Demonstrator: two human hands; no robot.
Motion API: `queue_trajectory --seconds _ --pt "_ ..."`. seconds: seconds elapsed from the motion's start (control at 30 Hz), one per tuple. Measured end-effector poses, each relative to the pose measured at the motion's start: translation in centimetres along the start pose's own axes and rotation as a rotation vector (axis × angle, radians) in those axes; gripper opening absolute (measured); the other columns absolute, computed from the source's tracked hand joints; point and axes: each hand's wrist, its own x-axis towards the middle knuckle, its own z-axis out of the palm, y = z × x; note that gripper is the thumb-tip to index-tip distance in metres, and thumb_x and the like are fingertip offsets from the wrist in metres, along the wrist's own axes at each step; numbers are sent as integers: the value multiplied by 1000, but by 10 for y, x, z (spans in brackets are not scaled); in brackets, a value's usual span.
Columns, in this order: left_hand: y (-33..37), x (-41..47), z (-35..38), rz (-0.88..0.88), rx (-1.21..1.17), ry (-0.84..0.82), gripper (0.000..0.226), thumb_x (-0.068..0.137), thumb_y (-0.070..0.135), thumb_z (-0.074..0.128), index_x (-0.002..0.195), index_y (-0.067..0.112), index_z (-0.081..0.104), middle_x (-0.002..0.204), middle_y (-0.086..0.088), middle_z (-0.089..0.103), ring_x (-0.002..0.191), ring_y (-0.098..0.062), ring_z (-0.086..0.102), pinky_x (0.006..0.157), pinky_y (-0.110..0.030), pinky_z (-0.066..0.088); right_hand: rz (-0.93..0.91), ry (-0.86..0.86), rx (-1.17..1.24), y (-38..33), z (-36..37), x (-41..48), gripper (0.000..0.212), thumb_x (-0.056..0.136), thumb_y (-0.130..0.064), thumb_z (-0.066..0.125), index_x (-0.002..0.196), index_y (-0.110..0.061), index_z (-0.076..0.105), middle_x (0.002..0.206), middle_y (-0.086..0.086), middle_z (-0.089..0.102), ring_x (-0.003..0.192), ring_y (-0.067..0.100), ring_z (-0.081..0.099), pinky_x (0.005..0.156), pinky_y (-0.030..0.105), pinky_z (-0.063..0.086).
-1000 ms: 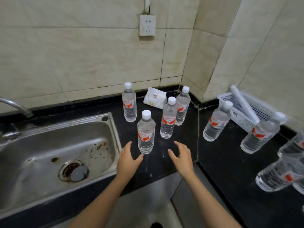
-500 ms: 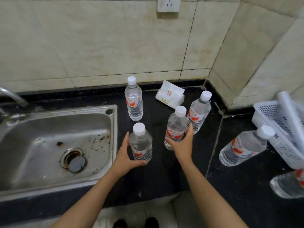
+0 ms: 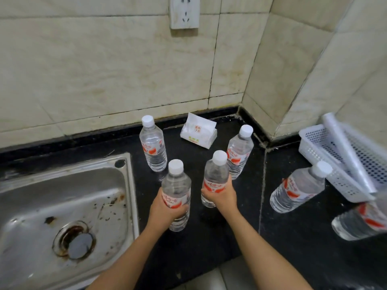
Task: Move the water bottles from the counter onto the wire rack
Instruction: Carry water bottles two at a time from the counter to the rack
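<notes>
- The left hand [image 3: 165,208], which half a second ago only cupped the near bottle [image 3: 176,181], now has fingers and thumb wrapped round its labelled waist, just right of the sink [image 3: 62,195].
- The right hand [image 3: 222,195] has likewise closed round the lower body of the second bottle [image 3: 215,174], where before its fingers merely reached it. Both bottles stand upright; whether their bases have left the black counter [image 3: 209,243] I cannot tell.
- I judge both grasps made, so lifting and carrying come next. The wire rack is out of view, so the carry probably needs a turn away from here.
- At the near right, two more bottles wait on the counter: one [image 3: 297,187] just beside the white basket [image 3: 314,143], the other [image 3: 360,220] blurred at the edge.
- Farther back, a bottle [image 3: 154,147] stands at the left and another [image 3: 239,151] at the right just behind the right hand, untouched, with a tissue pack [image 3: 199,130] between them by the wall. Four bottles remain.
</notes>
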Motion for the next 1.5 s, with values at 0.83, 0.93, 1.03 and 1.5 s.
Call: queue_trajectory --seconds 0.83,0.93,1.03,1.5 --pt "16 -151 47 196 30 -777 47 61 18 80 94 25 46 76 14 55 69 -12 57 61 -24 41 384 878 255 23 -83 -355 55 65 6 75 112 -7 48 96 9 64 85 18 61 74 24 53" --pt "38 -200 64 278 -45 -927 49 62 10 80 97 22 47 78 18 55 69 3 54 56 -15 38 389 1003 234 18 -107 -423 55 65 1 77 110 -12 50 95 4 66 87 16 63 75 21 52" --pt "61 -255 86 364 -79 -1055 53 61 8 81 100 21 48 81 11 58 73 -9 57 64 -23 42 391 1117 184 12 -133 -496 54 63 -4 79 106 -21 51 95 0 67 88 11 65 76 22 50" --pt "36 -606 159 441 -149 -1520 51 61 11 80 99 24 48 90 5 63 87 -23 62 79 -35 48 530 1482 105 54 -206 -821 44 60 -6 78 95 -24 57 84 -7 69 72 -2 66 63 11 52"
